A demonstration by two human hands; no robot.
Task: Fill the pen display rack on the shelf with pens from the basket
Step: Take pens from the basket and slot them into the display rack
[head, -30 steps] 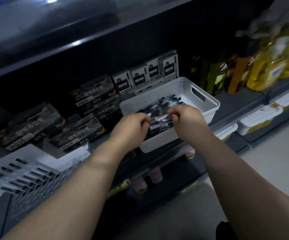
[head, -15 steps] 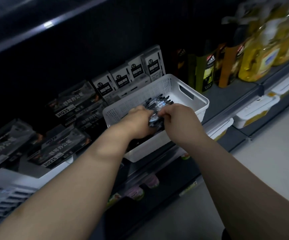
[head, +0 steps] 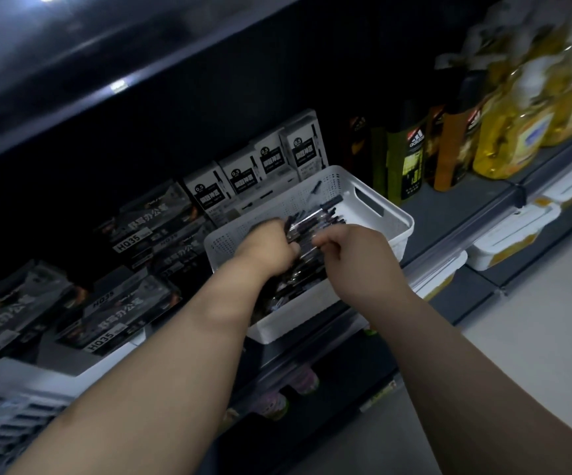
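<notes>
gripping pens [head: 306,225], left hand [head: 265,246] and right hand [head: 353,255] meet inside the basket [head: 392,214].

- "HQ35" on a pale tag: the dark pack [head: 147,224] just left of the white basket [head: 394,231] in front of me.
- "HQ35" again: a nearer dark pack [head: 116,323], further left of the basket. I cannot read the large Chinese characters on it with certainty.
- "0.5" in a black circle: the white boxes [head: 240,178] behind the basket.
- Adidas name and logo: the green bottle [head: 411,159] right of the basket.
</notes>
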